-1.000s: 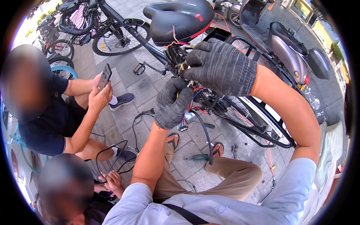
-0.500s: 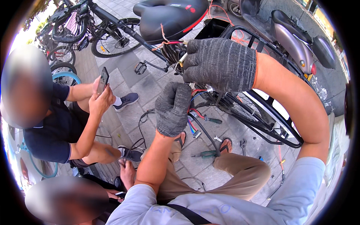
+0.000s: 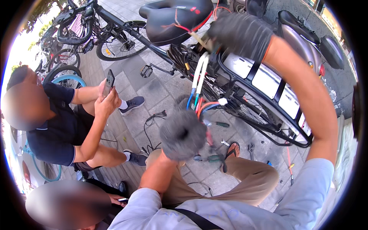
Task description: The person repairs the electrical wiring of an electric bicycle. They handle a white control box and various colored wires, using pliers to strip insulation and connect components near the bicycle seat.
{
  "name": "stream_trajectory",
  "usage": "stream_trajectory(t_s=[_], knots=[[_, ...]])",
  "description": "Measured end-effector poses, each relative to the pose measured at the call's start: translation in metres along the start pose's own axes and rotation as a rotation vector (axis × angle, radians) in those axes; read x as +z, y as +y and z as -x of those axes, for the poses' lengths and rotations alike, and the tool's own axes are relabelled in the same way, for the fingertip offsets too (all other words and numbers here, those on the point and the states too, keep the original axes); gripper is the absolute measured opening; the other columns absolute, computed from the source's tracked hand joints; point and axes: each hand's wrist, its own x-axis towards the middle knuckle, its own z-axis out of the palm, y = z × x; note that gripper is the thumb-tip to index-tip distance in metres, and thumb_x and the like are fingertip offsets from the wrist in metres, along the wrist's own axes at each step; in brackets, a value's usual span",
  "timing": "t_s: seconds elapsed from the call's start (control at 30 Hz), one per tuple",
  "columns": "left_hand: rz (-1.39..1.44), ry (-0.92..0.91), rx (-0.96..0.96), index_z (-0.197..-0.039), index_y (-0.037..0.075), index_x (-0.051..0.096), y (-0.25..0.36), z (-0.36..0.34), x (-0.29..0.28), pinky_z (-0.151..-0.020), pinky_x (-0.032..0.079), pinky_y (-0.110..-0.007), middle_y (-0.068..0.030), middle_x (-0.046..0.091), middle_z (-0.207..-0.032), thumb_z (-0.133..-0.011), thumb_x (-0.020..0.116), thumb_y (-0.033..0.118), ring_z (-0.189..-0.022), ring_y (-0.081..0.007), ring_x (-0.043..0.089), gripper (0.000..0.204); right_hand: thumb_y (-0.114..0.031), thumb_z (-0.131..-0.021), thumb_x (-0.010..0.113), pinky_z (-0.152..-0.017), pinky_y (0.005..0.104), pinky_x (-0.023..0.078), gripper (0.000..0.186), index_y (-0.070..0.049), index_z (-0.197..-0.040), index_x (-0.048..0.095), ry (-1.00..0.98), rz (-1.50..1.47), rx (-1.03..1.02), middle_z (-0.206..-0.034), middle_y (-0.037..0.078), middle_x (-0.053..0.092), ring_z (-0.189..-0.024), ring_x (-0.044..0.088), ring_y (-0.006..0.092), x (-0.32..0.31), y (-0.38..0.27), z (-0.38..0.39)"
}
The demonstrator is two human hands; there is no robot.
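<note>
My left hand (image 3: pixel 183 135), in a dark grey knitted glove, is blurred but looks curled closed around a bundle of coloured wires (image 3: pixel 200 105). Blue and green wires come up from it into two white sleeves (image 3: pixel 201 71) that loop over beside the bicycle frame. My right hand (image 3: pixel 242 36), gloved alike, is above the front of the black rear rack (image 3: pixel 253 73). Motion smears its fingers, and whether they grip anything is hidden. Near its fingertips is a tan sleeve (image 3: pixel 200 39) with orange wire, by the black saddle (image 3: pixel 174 19).
On the paving lie a screwdriver (image 3: pixel 220 124), pliers (image 3: pixel 209 158), an adjustable wrench (image 3: pixel 250 150) and black cables (image 3: pixel 147 128). A seated person (image 3: pixel 57 111) holds up a phone at left; another person (image 3: pixel 69 203) is below. A scooter (image 3: pixel 303 44) stands at right.
My hands have drawn apart: the right moved up and right, the left down toward me. The white sleeves and wires between them now show. The rack is less covered.
</note>
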Motion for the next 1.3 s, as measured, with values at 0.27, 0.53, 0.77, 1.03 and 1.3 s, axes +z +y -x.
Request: stream_trajectory(t_s=[0.27, 0.53, 0.77, 1.03, 1.3], knots=[[0.44, 0.137, -0.239, -0.096, 0.005, 0.056, -0.038, -0.007, -0.014, -0.06, 0.041, -0.029, -0.0021, 0.054, -0.074, -0.105, 0.062, 0.025, -0.062, -0.0113, 0.044, 0.023, -0.009, -0.095, 0.067, -0.086, 0.0433, 0.055, 0.023, -0.005, -0.118, 0.069, 0.313, -0.236, -0.016, -0.099, 0.017, 0.07, -0.094, 0.069, 0.0339, 0.03, -0.004, 0.003], [0.241, 0.076, -0.105, -0.085, 0.009, 0.044, -0.061, -0.016, -0.016, -0.074, 0.059, -0.034, -0.0097, 0.063, -0.099, -0.092, 0.07, -0.001, -0.083, -0.0173, 0.065, 0.028, -0.012, -0.095, 0.07, -0.076, 0.0393, 0.056, 0.017, -0.003, -0.11, 0.07, 0.309, -0.394, 0.116, -0.093, 0.015, 0.07, -0.083, 0.07, 0.0289, 0.005, -0.021, 0.008], [0.367, 0.287, -0.224, -0.109, 0.004, 0.059, -0.062, -0.03, -0.011, -0.081, 0.058, -0.032, -0.0113, 0.066, -0.117, -0.097, 0.06, 0.001, -0.094, -0.0165, 0.066, 0.013, -0.02, -0.081, 0.079, -0.078, 0.0448, 0.049, 0.021, -0.01, -0.099, 0.074, 0.128, -0.027, -0.145, -0.088, 0.01, 0.067, -0.086, 0.063, 0.0306, -0.002, -0.037, -0.006], [0.18, 0.305, -0.101, -0.113, 0.001, 0.06, -0.052, -0.028, -0.014, -0.092, 0.054, -0.035, -0.0119, 0.064, -0.113, -0.097, 0.053, -0.003, -0.107, -0.0191, 0.063, 0.018, -0.02, -0.08, 0.065, -0.083, 0.043, 0.048, 0.026, -0.011, -0.103, 0.073, 0.017, 0.25, -0.256, -0.097, 0.007, 0.067, -0.097, 0.063, 0.0266, 0.009, -0.065, -0.013], [-0.333, 0.232, 0.282, -0.102, 0.001, 0.067, -0.048, -0.036, -0.013, -0.089, 0.056, -0.04, -0.0165, 0.065, -0.111, -0.078, 0.051, -0.017, -0.104, -0.0323, 0.067, 0.034, -0.019, -0.08, 0.064, -0.08, 0.0436, 0.048, 0.027, -0.007, -0.103, 0.071, -0.008, 0.328, -0.226, -0.098, 0.011, 0.067, -0.095, 0.063, 0.0282, 0.011, -0.071, -0.014]])
